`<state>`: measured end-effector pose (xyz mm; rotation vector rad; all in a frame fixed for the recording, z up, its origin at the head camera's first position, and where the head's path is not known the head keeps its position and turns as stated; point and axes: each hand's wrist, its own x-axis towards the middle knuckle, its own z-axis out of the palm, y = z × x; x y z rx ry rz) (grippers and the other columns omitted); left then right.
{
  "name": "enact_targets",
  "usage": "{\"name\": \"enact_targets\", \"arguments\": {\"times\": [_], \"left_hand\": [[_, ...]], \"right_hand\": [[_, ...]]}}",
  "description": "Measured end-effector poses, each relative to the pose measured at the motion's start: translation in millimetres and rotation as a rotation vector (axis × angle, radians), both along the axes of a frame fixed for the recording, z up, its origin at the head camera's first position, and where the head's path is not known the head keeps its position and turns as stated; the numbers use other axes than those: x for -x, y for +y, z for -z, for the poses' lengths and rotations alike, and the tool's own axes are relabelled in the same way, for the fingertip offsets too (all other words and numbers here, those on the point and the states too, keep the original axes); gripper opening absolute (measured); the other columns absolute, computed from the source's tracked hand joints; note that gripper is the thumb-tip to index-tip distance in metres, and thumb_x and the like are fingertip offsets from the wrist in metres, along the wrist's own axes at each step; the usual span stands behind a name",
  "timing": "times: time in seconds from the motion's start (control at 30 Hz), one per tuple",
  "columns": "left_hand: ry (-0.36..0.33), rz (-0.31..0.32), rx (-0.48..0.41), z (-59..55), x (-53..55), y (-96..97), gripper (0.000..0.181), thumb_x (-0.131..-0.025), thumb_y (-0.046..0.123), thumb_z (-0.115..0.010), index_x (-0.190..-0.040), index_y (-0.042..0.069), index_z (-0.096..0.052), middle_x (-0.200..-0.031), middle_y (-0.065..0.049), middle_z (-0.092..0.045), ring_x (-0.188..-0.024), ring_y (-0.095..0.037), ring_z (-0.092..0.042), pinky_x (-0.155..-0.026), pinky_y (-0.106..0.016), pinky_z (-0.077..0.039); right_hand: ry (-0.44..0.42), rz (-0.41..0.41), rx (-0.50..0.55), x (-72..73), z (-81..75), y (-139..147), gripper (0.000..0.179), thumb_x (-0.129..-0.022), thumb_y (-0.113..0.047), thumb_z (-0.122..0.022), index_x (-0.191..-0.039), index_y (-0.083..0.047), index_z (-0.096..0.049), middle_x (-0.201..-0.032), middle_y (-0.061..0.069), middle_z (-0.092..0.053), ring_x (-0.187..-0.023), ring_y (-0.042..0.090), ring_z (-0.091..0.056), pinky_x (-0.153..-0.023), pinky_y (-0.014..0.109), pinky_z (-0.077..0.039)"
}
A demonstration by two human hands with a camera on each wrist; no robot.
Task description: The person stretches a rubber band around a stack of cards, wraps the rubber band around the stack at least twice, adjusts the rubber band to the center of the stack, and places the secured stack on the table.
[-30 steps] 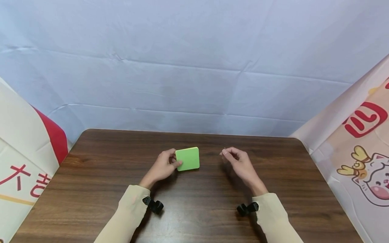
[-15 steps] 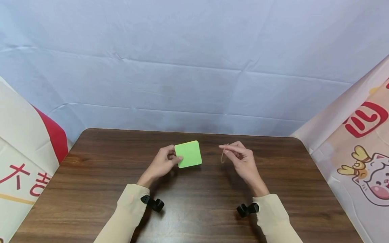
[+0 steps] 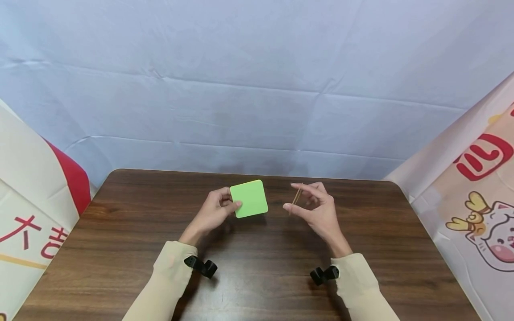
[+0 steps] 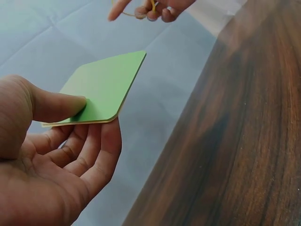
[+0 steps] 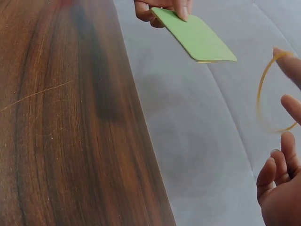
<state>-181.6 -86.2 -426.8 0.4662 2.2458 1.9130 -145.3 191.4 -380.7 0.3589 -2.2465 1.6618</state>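
Observation:
My left hand [image 3: 210,214] pinches a thin stack of green square cards [image 3: 250,199] with rounded corners, thumb on top and fingers beneath. A yellowish edge shows under the green face in the left wrist view, where the cards [image 4: 103,87] are tilted. To their right, my right hand [image 3: 322,216] holds a thin tan rubber band [image 3: 296,197], stretched between the spread thumb and fingers. The band [image 5: 259,96] forms an open loop in the right wrist view, apart from the cards. Both hands are raised above the table.
A brown wood-grain table [image 3: 257,272] lies below, its far edge near a pale cloth backdrop [image 3: 241,111]. Printed cloths hang at the left [image 3: 36,200] and right [image 3: 474,200]. Black cameras [image 3: 202,266] are strapped at both wrists.
The right fingers have spread from a pinch, opening the rubber band into a stretched loop. The left hand has lifted the cards slightly away and turned their green face more upward.

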Motion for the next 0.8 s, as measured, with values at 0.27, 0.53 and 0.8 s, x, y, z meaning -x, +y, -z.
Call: {"name": "enact_targets", "arguments": {"times": [0.27,0.53,0.8], "left_hand": [[-0.043,-0.001,-0.067,-4.9,-0.6,0.7,0.021,-0.097,-0.002,-0.062,-0.116,-0.009,-0.061,-0.101,-0.017,-0.069,-0.084,-0.016,-0.070,-0.076,-0.047,-0.057],[-0.097,0.010,-0.133,-11.1,-1.0,1.0,0.023,-0.097,-0.002,-0.061,-0.118,-0.012,-0.059,-0.103,-0.019,-0.067,-0.086,-0.016,-0.070,-0.080,-0.048,-0.057],[-0.134,0.019,-0.184,-15.0,-0.4,2.3,0.024,-0.096,-0.001,-0.062,-0.117,-0.014,-0.059,-0.102,-0.016,-0.069,-0.084,-0.017,-0.068,-0.075,-0.037,-0.056]], "right_hand": [[-0.071,-0.086,-0.100,-2.1,-2.2,-0.4,0.059,-0.069,0.000,-0.091,-0.124,-0.003,-0.070,-0.105,0.019,-0.050,-0.094,0.022,-0.047,-0.077,0.039,-0.043],[-0.130,-0.127,-0.163,-0.7,-4.3,-2.3,0.068,-0.067,-0.004,-0.093,-0.129,-0.005,-0.064,-0.119,0.015,-0.049,-0.110,0.019,-0.043,-0.088,0.040,-0.042],[-0.152,-0.182,-0.199,18.6,24.7,4.7,0.093,-0.061,-0.009,-0.098,-0.142,-0.019,-0.053,-0.135,0.015,-0.038,-0.120,0.023,-0.036,-0.093,0.046,-0.038]]}}
